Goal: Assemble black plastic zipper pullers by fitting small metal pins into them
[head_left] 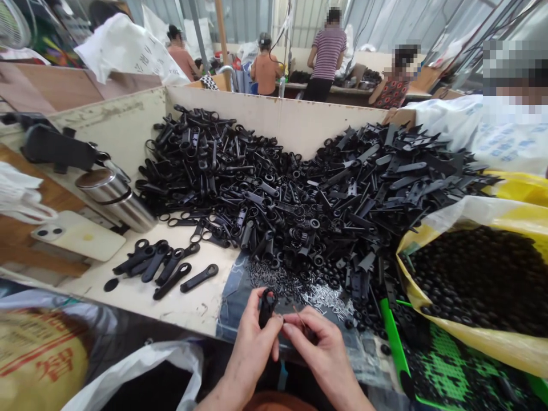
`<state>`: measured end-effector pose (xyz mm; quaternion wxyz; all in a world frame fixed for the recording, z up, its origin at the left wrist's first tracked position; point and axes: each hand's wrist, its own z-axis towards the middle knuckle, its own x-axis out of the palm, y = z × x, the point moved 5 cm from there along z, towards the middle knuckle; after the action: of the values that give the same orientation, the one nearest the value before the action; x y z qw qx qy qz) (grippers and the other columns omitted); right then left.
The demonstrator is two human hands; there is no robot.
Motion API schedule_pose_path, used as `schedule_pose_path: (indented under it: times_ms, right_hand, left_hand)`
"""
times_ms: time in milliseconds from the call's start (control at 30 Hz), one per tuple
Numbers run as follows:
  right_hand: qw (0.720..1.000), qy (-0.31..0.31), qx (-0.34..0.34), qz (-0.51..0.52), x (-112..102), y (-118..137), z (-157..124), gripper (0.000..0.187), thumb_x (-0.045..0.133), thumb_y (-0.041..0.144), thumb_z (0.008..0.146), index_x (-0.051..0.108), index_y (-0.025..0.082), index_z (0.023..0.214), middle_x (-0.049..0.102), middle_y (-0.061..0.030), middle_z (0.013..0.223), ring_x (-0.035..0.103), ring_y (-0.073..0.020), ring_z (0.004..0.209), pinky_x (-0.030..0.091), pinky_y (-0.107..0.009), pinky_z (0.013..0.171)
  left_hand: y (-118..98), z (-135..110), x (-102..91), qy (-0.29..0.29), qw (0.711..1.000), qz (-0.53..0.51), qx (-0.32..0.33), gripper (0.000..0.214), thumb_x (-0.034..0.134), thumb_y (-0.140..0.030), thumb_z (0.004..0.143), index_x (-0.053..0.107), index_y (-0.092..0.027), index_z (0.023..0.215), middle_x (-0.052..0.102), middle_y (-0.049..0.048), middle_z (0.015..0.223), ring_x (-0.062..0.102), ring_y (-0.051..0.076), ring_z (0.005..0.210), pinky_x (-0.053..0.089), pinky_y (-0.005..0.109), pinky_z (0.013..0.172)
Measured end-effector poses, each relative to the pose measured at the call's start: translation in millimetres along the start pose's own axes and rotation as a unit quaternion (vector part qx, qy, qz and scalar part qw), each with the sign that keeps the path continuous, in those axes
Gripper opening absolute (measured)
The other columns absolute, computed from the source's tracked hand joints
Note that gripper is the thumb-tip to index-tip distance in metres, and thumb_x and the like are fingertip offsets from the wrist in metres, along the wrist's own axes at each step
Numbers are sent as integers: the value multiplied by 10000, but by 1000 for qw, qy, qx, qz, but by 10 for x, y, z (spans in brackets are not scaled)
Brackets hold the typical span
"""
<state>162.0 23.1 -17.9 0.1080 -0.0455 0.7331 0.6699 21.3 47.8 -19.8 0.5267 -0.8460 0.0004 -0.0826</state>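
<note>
My left hand (252,337) is closed around a black plastic part with a ring end (267,305), held upright above the front edge of the worktable. Close beside it, my right hand (321,345) has its thumb and fingers pinched together near the left thumb. A thin reddish-brown sliver and something dark show at the right fingers, too small to name. Just beyond both hands, small silver metal pins (329,299) and darker little screws or pins (274,278) are spread on a grey-blue sheet (233,297).
Behind rises a heap of black ring-ended parts (205,154) and flat black pieces (385,165). Several joined black parts (199,278) lie left, near a phone (79,235) and steel flask (115,197). Right are a yellow sack (475,279) and green basket (391,337). People work behind.
</note>
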Motion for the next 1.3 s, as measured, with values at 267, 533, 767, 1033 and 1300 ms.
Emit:
schedule_pose_path:
  times_ms: [267,533,767,1033,1300]
  right_hand:
    - [998,35,-19,-49,-46,-25,20,210,685,382,901,816,224,853,559,4,663,513,-156,577,380,-259,536]
    - [992,46,-44,-110,-2,-20,7,172,640,305,896,777,213,846,520,29,636,503,-142,543,382,-235,503]
    - [986,-11,-125,-113,31,-4,-62,149,621,255,955,762,210,938,531,30,675,521,-131,539,405,-224,498]
    - [984,-7,-143,-107,34,12,-46,128,629,207,940,756,198,952,507,40,664,510,-124,534,395,-219,488]
    - [985,-10,-137,-103,24,-64,-56,122,635,191,912,752,185,948,489,46,657,494,-121,528,389,-221,480]
  left_hand:
    - [36,20,42,18,999,16,-36,395,628,-312,828,503,-209,1188,626,-63,753,437,28,332,331,160,386]
    - [53,6,3,34,996,76,-26,494,563,-217,850,475,-191,1336,623,-76,659,499,59,358,435,184,454]
    - [86,33,-22,26,997,46,-48,549,582,-283,856,458,-180,1381,625,-69,668,507,64,344,369,167,394]
    - [79,45,-43,49,995,79,-28,599,585,-274,844,456,-186,1422,638,-68,675,530,71,369,423,198,462]
    - [85,30,-81,50,995,70,-51,653,598,-297,818,441,-182,1441,670,-42,735,534,67,389,321,215,463]
